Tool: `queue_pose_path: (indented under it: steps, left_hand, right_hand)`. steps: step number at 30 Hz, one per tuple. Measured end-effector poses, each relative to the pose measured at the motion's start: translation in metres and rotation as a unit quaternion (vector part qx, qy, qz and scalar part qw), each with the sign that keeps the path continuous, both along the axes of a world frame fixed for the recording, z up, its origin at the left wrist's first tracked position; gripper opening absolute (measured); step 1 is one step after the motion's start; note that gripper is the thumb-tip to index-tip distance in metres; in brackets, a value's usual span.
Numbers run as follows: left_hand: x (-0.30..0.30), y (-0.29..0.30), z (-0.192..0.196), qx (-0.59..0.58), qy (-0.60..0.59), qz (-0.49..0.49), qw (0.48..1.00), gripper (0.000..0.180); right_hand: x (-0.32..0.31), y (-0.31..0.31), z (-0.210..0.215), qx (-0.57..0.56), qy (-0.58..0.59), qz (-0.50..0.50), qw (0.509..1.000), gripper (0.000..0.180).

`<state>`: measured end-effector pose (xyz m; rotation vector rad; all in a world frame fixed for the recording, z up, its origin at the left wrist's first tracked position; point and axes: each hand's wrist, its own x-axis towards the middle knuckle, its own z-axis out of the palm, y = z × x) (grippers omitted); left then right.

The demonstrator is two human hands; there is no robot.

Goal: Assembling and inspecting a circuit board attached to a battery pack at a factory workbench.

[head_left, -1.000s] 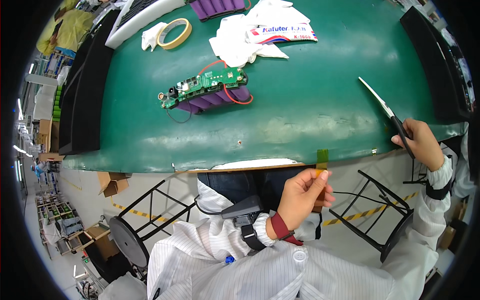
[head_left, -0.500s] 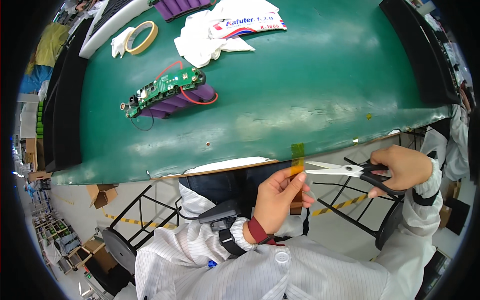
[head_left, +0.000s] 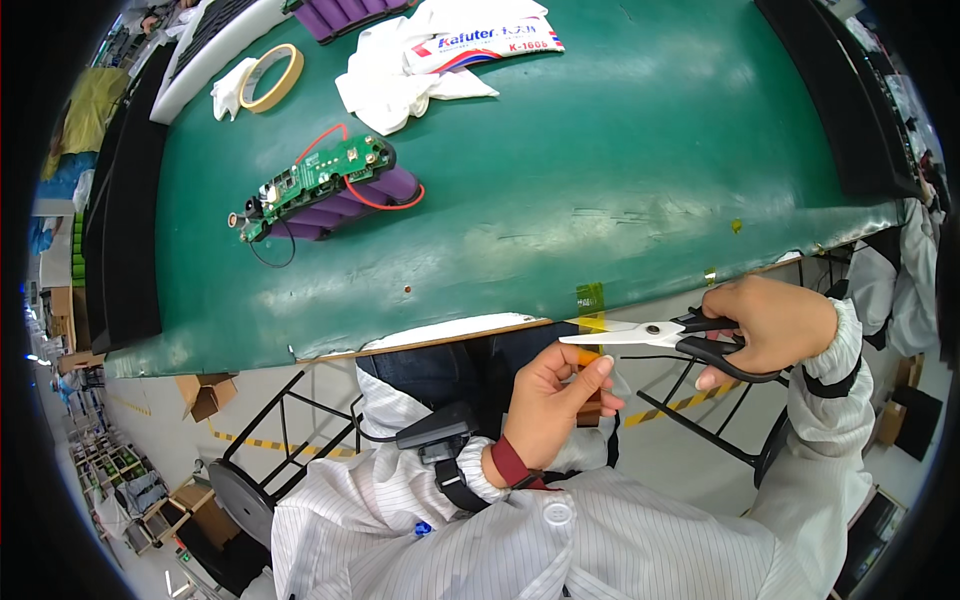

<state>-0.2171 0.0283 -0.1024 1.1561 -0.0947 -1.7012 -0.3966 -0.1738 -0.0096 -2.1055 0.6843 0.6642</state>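
My left hand (head_left: 548, 398) pinches the end of a strip of amber tape (head_left: 589, 298), whose far end sticks to the front edge of the green table (head_left: 640, 190). Something amber-brown hangs under those fingers, partly hidden. In my right hand (head_left: 775, 318) is a pair of scissors (head_left: 654, 330) with black handles. Its blades are parted and lie across the tape, between the table edge and my left fingertips. A battery pack (head_left: 345, 205) of purple cells, with a green circuit board (head_left: 325, 172) and red wires, lies on the table to the left.
A roll of masking tape (head_left: 294, 82), a crumpled white cloth (head_left: 385, 95) and a white tube-like packet (head_left: 485, 47) lie farther back. Another purple pack (head_left: 345, 15) sits at the far edge. Black side walls (head_left: 125, 220) flank the table. Stools (head_left: 240, 498) stand below.
My right hand has moved left and slightly up, bringing the scissor blades across the tape. My left hand keeps its pinch, a little lower. The whole view has shifted slightly.
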Motion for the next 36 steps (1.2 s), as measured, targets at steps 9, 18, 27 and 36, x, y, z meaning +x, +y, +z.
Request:
queue_pose_path:
  steps: [9,18,27,36]
  left_hand:
    - [0.002,0.000,0.001,0.005,0.013,0.001,1.000,0.017]
    - [0.015,0.009,0.009,-0.001,0.017,-0.122,0.992,0.022]
    - [0.041,0.024,0.020,-0.081,-0.040,-0.058,0.994,0.015]
    - [0.056,0.038,0.018,-0.120,-0.013,0.011,0.993,0.022]
  right_hand:
    - [0.004,-0.003,0.000,0.023,0.008,0.002,1.000,0.068]
    - [-0.013,0.007,0.006,0.012,-0.044,0.039,0.998,0.058]
    - [0.014,0.082,-0.021,-0.124,-0.279,-0.292,0.906,0.036]
    - [0.102,0.097,-0.012,-0.130,-0.332,-0.193,0.914,0.030]
